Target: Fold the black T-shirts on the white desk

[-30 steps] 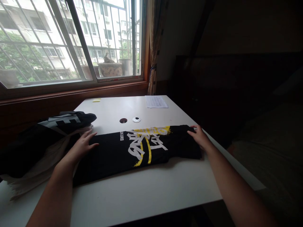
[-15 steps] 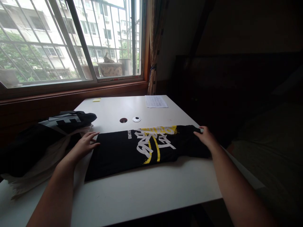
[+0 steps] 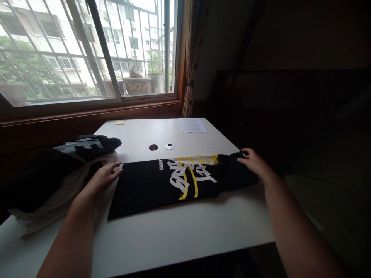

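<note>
A black T-shirt [image 3: 145, 189] with white and yellow lettering lies folded into a long strip across the white table. At its left end, my left hand [image 3: 106, 178] rests with fingers apart, the tips touching or just beside the far left corner. At the opposite end, my right hand [image 3: 253, 162] pinches the far right corner of the shirt between thumb and fingers, and the cloth there is slightly raised. The shirt's underside is hidden.
Left of the shirt is a heap of black and pale clothes [image 3: 66, 170]. Toward the back of the table [image 3: 179, 231] are a printed paper [image 3: 193, 125], a yellow note [image 3: 120, 122], a cable hole [image 3: 153, 147] and a round white cover [image 3: 169, 146]. A barred window stands behind.
My right hand has lifted the shirt's right corner a little, up and away. The left hand stays at the left end. The whole view has shifted slightly.
</note>
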`<state>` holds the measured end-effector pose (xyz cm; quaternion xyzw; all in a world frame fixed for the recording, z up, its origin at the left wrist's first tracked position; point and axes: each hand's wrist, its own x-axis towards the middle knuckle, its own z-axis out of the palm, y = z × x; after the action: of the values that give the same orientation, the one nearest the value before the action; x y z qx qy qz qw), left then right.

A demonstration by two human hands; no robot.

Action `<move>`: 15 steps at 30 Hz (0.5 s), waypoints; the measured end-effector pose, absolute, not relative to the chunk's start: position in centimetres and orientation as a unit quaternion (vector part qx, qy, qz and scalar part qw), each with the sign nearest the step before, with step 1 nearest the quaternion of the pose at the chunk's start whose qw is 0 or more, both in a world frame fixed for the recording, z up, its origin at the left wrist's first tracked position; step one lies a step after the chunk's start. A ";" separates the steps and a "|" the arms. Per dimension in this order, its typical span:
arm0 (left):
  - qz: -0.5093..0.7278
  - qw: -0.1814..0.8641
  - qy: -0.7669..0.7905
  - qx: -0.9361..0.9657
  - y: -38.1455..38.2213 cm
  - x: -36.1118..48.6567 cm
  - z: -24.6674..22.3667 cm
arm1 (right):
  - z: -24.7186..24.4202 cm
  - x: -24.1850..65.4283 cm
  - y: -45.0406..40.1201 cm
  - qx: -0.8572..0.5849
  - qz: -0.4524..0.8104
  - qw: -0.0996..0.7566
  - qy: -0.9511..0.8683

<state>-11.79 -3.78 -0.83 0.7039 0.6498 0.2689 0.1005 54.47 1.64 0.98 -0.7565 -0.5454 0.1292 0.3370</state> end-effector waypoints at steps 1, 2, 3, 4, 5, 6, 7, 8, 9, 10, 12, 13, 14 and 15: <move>0.272 0.105 0.649 0.702 -3.8 -11.8 -0.8 | 2.0 53.2 1.8 -0.753 0.097 0.319 -0.567; 0.275 0.110 0.649 0.701 -3.8 -11.8 -0.8 | 3.0 51.8 2.0 -0.748 0.067 0.301 -0.587; 0.277 0.114 0.648 0.700 -3.7 -11.9 -0.8 | 4.1 50.2 2.1 -0.735 0.041 0.287 -0.613; 0.279 0.116 0.647 0.699 -3.7 -11.9 -0.8 | 5.2 48.4 2.2 -0.720 0.018 0.276 -0.636; 0.281 0.115 0.648 0.699 -3.7 -11.9 -0.8 | 6.2 46.6 2.3 -0.705 0.000 0.263 -0.659; 0.283 0.114 0.648 0.697 -3.7 -11.9 -0.8 | 7.1 44.6 2.5 -0.690 -0.013 0.250 -0.679; 0.285 0.113 0.648 0.697 -3.7 -12.0 -0.9 | 8.0 42.6 2.6 -0.667 -0.028 0.245 -0.703; 0.288 0.113 0.647 0.697 -3.7 -11.9 -0.9 | 8.7 40.5 2.6 -0.646 -0.042 0.244 -0.722; 0.293 0.112 0.645 0.697 -3.7 -11.9 -0.9 | 9.3 38.3 2.7 -0.629 -0.051 0.243 -0.736; 0.297 0.113 0.643 0.697 -3.7 -11.9 -0.9 | 9.8 36.1 2.6 -0.611 -0.053 0.245 -0.750; 0.300 0.116 0.639 0.698 -3.7 -11.9 -0.9 | 10.3 31.6 2.1 -0.551 -0.038 0.275 -0.787; 0.299 0.118 0.639 0.698 -3.7 -12.0 -0.9 | 10.4 29.3 1.6 -0.518 -0.019 0.286 -0.806; 0.298 0.119 0.640 0.698 -3.7 -12.0 -1.0 | 10.5 27.1 0.8 -0.497 0.004 0.288 -0.819; 0.296 0.120 0.640 0.699 -3.7 -12.1 -1.0 | 10.5 25.0 -0.2 -0.491 0.027 0.279 -0.825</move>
<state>-12.13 -3.69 -0.99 0.6986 0.6404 0.2957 0.1202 24.98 -0.21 10.53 -0.4910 -0.8248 0.0272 0.2790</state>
